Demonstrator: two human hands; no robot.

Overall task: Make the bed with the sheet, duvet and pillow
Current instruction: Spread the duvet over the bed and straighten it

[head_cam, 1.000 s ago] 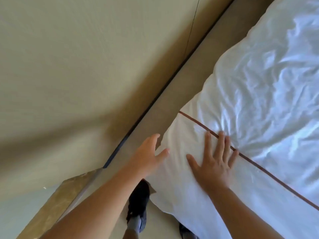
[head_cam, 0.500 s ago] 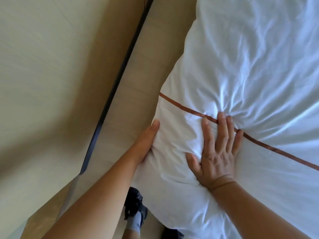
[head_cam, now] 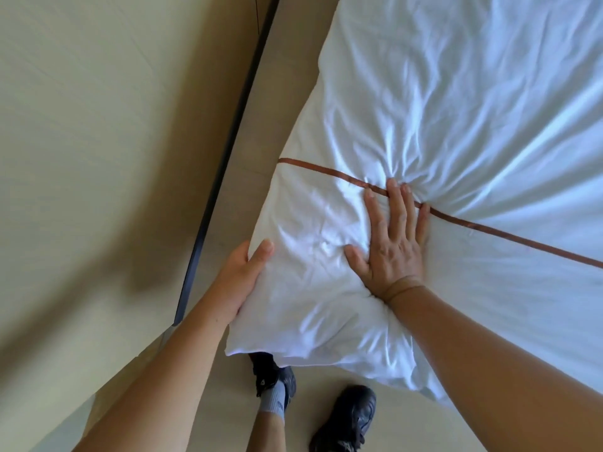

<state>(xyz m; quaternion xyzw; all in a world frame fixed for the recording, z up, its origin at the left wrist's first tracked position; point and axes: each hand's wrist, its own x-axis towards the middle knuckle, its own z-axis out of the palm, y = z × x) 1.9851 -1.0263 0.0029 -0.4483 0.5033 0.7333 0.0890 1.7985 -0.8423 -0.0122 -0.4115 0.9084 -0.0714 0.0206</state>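
Observation:
A white, wrinkled duvet with a thin brown stripe covers the bed and fills the right side of the view. Its near left corner bulges over the bed's edge. My left hand grips the side of that corner, thumb on top and fingers hidden underneath the fabric. My right hand lies flat on the duvet with straight fingers, pressing down, its fingertips across the brown stripe. Creases fan out from those fingertips. No pillow or sheet can be told apart.
A beige wall stands close on the left, with a dark strip along its base. A narrow band of tan floor runs between wall and bed. My feet in black shoes stand by the corner.
My left hand went from hovering beside the corner to gripping the duvet's side. My right hand stayed flat near the stripe and presses deeper. The view swung toward the bed.

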